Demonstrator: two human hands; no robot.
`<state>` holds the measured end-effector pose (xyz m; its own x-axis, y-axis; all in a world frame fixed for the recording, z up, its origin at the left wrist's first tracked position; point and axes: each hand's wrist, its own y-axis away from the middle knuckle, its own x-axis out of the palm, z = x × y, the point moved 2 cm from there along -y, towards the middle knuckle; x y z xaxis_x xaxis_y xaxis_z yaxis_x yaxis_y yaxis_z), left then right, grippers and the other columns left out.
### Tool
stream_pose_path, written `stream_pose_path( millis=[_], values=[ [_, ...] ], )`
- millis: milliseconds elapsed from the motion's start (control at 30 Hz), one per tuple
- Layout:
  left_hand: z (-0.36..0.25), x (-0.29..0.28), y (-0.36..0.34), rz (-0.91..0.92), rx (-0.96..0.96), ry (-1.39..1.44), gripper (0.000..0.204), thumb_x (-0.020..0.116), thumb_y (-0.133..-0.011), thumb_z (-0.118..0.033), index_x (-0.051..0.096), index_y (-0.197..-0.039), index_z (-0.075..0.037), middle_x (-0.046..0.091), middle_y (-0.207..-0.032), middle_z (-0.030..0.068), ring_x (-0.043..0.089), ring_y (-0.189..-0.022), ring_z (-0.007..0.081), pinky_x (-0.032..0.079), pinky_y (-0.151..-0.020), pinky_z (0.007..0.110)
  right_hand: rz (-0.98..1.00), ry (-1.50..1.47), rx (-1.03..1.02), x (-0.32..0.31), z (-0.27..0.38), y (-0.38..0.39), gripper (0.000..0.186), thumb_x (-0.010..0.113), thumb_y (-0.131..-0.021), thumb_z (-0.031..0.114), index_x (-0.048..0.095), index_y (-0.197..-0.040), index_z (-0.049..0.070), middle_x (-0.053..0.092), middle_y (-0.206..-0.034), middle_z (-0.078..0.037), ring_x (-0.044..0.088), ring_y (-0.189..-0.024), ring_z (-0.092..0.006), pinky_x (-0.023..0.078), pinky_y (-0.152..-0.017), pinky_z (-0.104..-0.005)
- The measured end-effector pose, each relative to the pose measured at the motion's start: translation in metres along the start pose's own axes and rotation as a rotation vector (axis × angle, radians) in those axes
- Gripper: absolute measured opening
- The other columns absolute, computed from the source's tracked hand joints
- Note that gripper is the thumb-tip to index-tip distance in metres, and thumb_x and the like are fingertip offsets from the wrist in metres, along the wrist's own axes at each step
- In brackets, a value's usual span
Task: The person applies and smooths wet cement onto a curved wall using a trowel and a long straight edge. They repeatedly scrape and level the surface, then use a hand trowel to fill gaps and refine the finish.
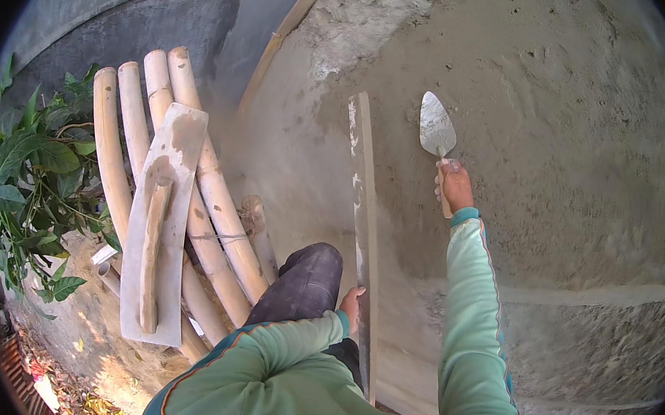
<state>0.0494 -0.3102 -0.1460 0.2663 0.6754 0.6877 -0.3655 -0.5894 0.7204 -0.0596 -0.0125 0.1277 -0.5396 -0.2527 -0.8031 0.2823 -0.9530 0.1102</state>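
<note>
At the far left, green leafy plants [31, 178] grow beside the ground. Just right of them, several pale bamboo poles [127, 140] lean side by side, and a flat plaster-covered float [159, 223] with a wooden handle rests on top of them. In the middle near the person, a bent knee in dark trousers [306, 273] is seen. The left hand [352, 304], coming out of a green sleeve, is closed around the lower part of a long straight wooden board [362, 218]; the board stands against the wet grey plaster wall [579, 135] and goes up from the hand. More to the right and farther up, the right hand [453, 185] is wrapped tightly around the handle of a pointed trowel [436, 127]. The trowel blade points upward and lies on, or very near, the plaster wall, just right of the board's top end.
</note>
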Motion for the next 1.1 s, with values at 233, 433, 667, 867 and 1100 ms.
stream_pose_path(
  millis=[233,433,667,867,1100],
  values=[
    [-0.029,0.013,0.040,-0.130,0.028,0.122,0.052,0.069,-0.083,-0.046,0.026,-0.060,-0.027,0.018,-0.057,-0.0067,0.019,-0.048,0.0119,0.014,-0.049,0.034,0.011,0.342,0.054,0.022,-0.071,-0.008,0.038,0.054,-0.101,0.036,0.064,-0.113,0.002,0.069,-0.076,-0.013,0.067,-0.063,-0.0250,0.053,-0.060,-0.0405],
    [-0.015,0.003,0.006,0.051,0.047,0.038,0.109,0.068,-0.076,-0.061,0.026,-0.160,-0.006,0.021,-0.166,0.0166,0.020,-0.150,0.0251,0.011,-0.122,0.042,0.082,0.600,0.074,0.022,-0.098,-0.029,0.046,0.063,-0.095,0.037,0.063,-0.121,-0.001,0.070,-0.108,-0.025,0.067,-0.102,-0.0399,0.053,-0.089,-0.0473],
    [-0.016,0.006,0.011,0.135,0.028,-0.031,0.098,0.067,-0.077,-0.059,0.037,-0.154,-0.007,0.030,-0.161,0.0176,0.029,-0.144,0.0241,0.021,-0.117,0.041,-0.207,0.397,-0.007,0.013,-0.007,-0.031,0.038,0.072,-0.090,0.023,0.063,-0.117,-0.002,0.072,-0.110,-0.023,0.071,-0.101,-0.0397,0.056,-0.086,-0.0472],
    [-0.021,0.001,0.010,0.088,0.016,0.017,0.099,0.067,-0.078,-0.059,0.034,-0.156,-0.006,0.027,-0.163,0.0177,0.027,-0.146,0.0293,0.019,-0.119,0.042,-0.118,-0.023,0.029,-0.043,0.057,-0.002,0.022,0.067,-0.097,0.021,0.063,-0.108,0.002,0.064,-0.084,-0.004,0.059,-0.063,-0.0130,0.047,-0.053,-0.0317],
    [-0.023,0.006,0.010,-0.096,0.058,0.077,0.051,0.068,-0.081,-0.053,0.029,-0.064,-0.025,0.023,-0.059,-0.0055,0.027,-0.053,0.0113,0.020,-0.052,0.033,-0.092,0.144,-0.169,-0.063,0.072,0.026,0.027,0.063,-0.098,0.025,0.062,-0.111,0.001,0.069,-0.093,-0.013,0.068,-0.073,-0.0225,0.055,-0.062,-0.0389]
  ],
)
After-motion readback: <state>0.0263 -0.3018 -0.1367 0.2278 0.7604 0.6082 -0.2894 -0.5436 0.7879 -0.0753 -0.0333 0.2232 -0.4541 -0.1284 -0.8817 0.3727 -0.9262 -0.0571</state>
